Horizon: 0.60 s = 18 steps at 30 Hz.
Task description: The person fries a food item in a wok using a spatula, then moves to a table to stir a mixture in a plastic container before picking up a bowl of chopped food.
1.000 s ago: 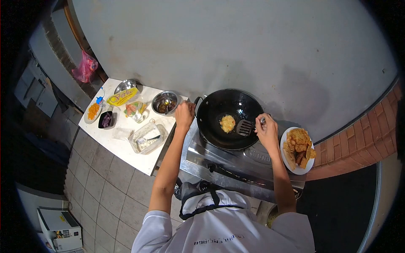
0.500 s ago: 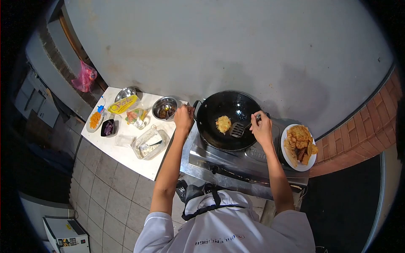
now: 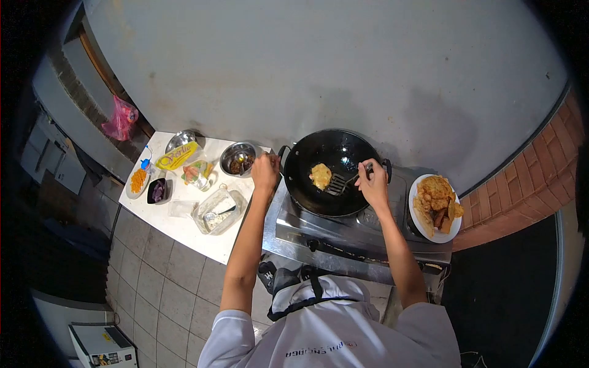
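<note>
A black wok (image 3: 307, 199) sits on the metal stove, with a small yellow fritter (image 3: 320, 176) inside it. My right hand (image 3: 372, 184) is closed round the handle of a slotted spatula (image 3: 337, 184), whose blade lies in the wok at the fritter's right edge. At the wok's left rim, by its loop handle, my left hand (image 3: 265, 172) is closed; what it grips, if anything, is hidden. Close to its left stands a metal bowl (image 3: 239, 145) with dark contents.
A white plate (image 3: 453, 230) of fried food rests right of the stove. The white table (image 3: 172, 214) bears a glass dish (image 3: 222, 211) of pale batter, a yellow bag (image 3: 178, 156), a dark bowl (image 3: 157, 191) and a plate of orange pieces (image 3: 138, 181). Behind is a grey wall.
My right hand and the spatula have moved slightly left, bringing the blade up to the fritter. The left hand has hardly moved.
</note>
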### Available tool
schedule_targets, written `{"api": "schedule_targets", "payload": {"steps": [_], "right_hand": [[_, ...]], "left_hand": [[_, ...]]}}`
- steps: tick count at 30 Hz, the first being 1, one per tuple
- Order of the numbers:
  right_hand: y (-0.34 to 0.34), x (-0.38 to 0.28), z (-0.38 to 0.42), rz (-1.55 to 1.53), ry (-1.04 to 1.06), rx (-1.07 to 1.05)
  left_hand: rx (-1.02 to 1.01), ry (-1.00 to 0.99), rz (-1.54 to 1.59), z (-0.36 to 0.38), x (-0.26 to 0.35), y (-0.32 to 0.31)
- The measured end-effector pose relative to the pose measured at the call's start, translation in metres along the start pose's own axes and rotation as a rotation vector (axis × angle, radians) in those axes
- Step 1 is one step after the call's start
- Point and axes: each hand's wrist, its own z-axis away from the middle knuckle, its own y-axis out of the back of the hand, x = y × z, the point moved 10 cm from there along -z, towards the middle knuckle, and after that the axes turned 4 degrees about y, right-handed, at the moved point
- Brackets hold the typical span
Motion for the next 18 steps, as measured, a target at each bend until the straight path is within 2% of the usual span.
{"api": "schedule_targets", "payload": {"steps": [10,12,15,18], "right_hand": [[-0.007,-0.006,0.011,-0.053,0.098,0.044],[-0.006,-0.013,0.012,-0.048,0.205,0.069],[-0.004,-0.021,0.015,-0.031,0.195,0.088],[-0.007,-0.016,0.016,-0.095,0.2,0.116]], "left_hand": [[-0.002,-0.007,0.001,0.008,-0.002,0.001],[0.007,0.008,-0.005,0.008,-0.003,0.001],[-0.048,0.076,-0.012,0.007,-0.007,-0.003],[-0.037,0.063,-0.008,0.007,-0.007,-0.001]]}}
